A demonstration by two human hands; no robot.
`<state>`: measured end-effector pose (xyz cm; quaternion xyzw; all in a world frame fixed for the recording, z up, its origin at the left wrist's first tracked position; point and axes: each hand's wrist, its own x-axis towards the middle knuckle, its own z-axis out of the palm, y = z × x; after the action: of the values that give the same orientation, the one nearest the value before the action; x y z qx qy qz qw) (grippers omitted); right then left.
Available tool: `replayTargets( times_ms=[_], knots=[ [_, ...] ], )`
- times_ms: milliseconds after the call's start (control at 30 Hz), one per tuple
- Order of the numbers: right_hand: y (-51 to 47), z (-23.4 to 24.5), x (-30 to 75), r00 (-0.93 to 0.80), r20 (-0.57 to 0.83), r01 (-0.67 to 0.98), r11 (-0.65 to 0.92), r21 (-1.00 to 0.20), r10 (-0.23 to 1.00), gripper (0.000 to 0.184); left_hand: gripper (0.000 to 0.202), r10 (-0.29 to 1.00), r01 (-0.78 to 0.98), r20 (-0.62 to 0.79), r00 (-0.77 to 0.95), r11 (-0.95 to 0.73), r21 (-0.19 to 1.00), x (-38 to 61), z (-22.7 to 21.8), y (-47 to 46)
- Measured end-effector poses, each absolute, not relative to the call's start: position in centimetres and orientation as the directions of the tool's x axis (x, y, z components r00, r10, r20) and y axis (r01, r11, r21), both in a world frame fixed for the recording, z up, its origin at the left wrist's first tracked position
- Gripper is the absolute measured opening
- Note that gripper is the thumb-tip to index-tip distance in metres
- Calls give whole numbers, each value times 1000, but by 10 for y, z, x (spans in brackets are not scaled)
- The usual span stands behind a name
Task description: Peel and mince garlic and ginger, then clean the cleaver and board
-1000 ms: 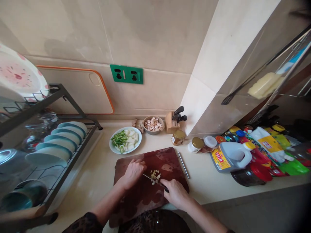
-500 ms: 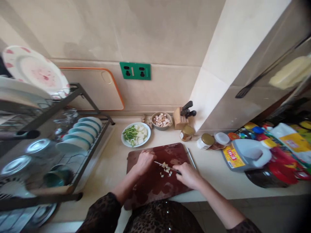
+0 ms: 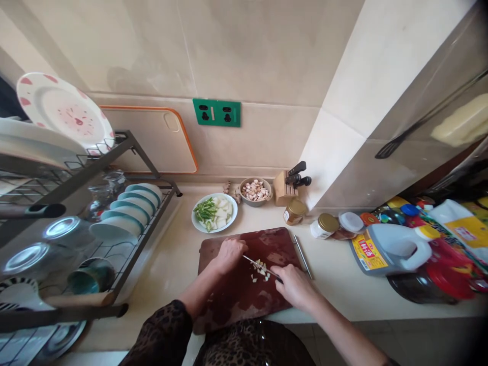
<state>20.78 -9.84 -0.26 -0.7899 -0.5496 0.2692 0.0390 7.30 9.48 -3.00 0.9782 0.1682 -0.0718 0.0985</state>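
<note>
My right hand (image 3: 293,287) grips the black handle of a kitchen knife (image 3: 262,268), whose blade slants up and left across a small pile of chopped pale pieces (image 3: 260,269). My left hand (image 3: 230,256) rests curled on the dark red-brown cutting board (image 3: 276,244), just left of the blade's tip, holding nothing. The wet board has a few stray pieces near the pile. Part of the pile lies hidden behind the blade. Behind the board stands a white plate (image 3: 215,230) of sliced green peppers and white chunks.
A bowl of sliced pale pieces (image 3: 254,199) and a wooden knife block (image 3: 284,189) stand along the wall. A dish rack (image 3: 145,190) fills the left side. Jars and a plastic oil jug (image 3: 392,249) crowd the counter's right side.
The camera has swung, shifting the scene. Both hands remain on the board, and the blade now lies across the chopped pile, with the pieces more spread out.
</note>
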Motion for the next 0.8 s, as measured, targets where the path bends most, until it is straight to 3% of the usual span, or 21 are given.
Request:
replayTargets(
  times_ms=[233,367,533,667,800],
  knots=[
    [-102,-5,193,244,-369,860,-376,-346,897,28,17,272,301,-183,945,-940,159,73,-34,98],
    [-103,-3,183,315,-395,858,-437,-271,863,37,19,212,235,-152,965,-960,154,70,-35,101],
    [-103,-5,173,280,-386,849,-414,-328,879,31,19,201,232,-177,964,-956,180,69,-31,105],
    [-106,-18,164,323,-405,836,-459,-302,855,40,19,179,210,-180,967,-963,170,68,-27,104],
    [-105,-16,183,256,-365,825,-399,-399,895,35,20,220,247,-174,960,-957,153,67,-23,102]
  ],
)
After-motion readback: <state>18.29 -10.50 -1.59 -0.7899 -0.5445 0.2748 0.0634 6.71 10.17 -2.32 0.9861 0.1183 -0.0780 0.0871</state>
